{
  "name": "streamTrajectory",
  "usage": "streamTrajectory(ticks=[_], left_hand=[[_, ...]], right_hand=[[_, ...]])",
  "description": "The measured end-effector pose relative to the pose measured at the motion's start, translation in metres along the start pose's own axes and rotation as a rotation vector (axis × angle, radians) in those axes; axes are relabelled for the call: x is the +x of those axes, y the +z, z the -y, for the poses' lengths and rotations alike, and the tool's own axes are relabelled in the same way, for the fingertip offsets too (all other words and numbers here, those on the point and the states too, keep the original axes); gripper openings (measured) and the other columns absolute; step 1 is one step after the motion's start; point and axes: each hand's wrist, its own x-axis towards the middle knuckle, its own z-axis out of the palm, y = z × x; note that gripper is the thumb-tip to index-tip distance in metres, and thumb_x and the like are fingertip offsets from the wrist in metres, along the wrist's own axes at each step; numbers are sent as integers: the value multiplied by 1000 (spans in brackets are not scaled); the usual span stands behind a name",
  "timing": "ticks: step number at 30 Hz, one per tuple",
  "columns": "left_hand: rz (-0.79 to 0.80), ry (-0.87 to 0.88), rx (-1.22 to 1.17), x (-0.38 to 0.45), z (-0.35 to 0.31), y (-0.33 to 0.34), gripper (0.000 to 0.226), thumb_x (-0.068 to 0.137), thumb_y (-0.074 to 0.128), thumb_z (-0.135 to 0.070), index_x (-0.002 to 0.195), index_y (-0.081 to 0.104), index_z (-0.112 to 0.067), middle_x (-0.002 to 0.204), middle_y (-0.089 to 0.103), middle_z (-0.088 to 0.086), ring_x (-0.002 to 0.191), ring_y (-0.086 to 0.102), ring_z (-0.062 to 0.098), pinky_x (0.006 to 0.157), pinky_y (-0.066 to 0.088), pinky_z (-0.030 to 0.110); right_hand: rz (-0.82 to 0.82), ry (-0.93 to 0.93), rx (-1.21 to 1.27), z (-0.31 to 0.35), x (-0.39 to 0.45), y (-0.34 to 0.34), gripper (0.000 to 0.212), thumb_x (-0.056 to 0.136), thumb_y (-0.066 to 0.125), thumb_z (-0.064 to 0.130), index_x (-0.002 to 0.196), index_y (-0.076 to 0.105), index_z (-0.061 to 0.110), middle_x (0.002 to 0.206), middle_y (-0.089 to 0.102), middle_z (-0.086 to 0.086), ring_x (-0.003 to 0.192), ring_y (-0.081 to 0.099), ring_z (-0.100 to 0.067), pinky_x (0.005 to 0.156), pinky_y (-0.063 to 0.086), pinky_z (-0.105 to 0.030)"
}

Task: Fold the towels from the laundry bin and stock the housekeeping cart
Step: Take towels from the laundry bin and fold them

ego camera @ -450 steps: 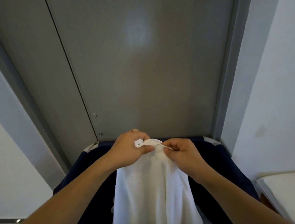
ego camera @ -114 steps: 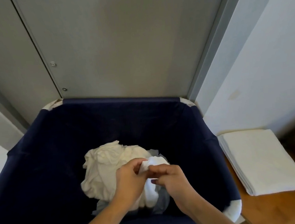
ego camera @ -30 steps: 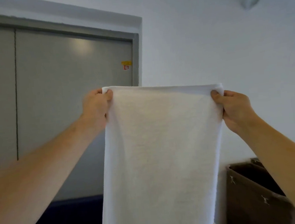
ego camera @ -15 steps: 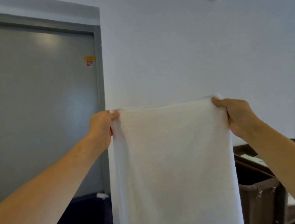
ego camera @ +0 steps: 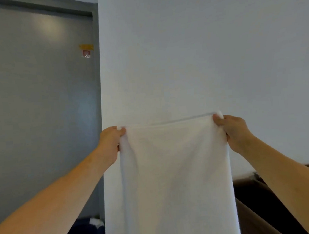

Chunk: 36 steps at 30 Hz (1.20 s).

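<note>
Before the wall (ego camera: 200, 57), a towel (ego camera: 175, 179) hangs spread between raised hands; the left hand (ego camera: 110, 142) and right hand (ego camera: 234, 131) each pinch a top corner, well apart.

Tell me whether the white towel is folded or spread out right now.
Spread out. The left hand and right hand each pinch a top corner, and the white towel hangs flat between them. Its lower end is out of view.

Soft, even daylight; faint sheen on the grey door (ego camera: 38, 107); slight motion blur, wide-angle bowing at edges
</note>
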Motion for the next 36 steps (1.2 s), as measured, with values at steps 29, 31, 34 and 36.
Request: streamTrajectory(ticks=[29, 31, 34, 36], left_hand=[[-191, -546, 228, -290, 306, 0, 14, 97, 59, -3, 107, 69, -2, 109, 71, 19, 104, 65, 36, 92, 54, 49], [-218, -598, 238, -300, 324, -4, 14, 97, 61, -4, 108, 70, -3, 111, 71, 20, 105, 65, 37, 92, 54, 50], [-234, -649, 247, -296, 341, -4, 14, 98, 61, -5, 109, 69, -4, 113, 71, 18, 106, 65, 36, 92, 54, 50], [-239, -665, 244, -284, 348, -3, 15, 98, 61, -6, 111, 69, -5, 113, 70, 17, 106, 65, 35, 92, 54, 50]], right_hand=[[316, 686, -277, -299, -178, -205, 11, 99, 63, 27, 97, 71, 20, 102, 71, -3, 99, 64, -25, 93, 53, -45], [307, 733, -298, -311, -185, -212, 10, 100, 62, 25, 91, 67, 22, 99, 68, -1, 94, 62, -23, 87, 51, -42], [297, 779, -315, -324, -183, -213, 14, 100, 61, 24, 87, 62, 26, 99, 66, -1, 92, 60, -20, 86, 49, -41], [285, 795, -323, -331, -174, -208, 12, 100, 61, 25, 88, 62, 26, 102, 66, -1, 94, 60, -22, 93, 51, -45]])
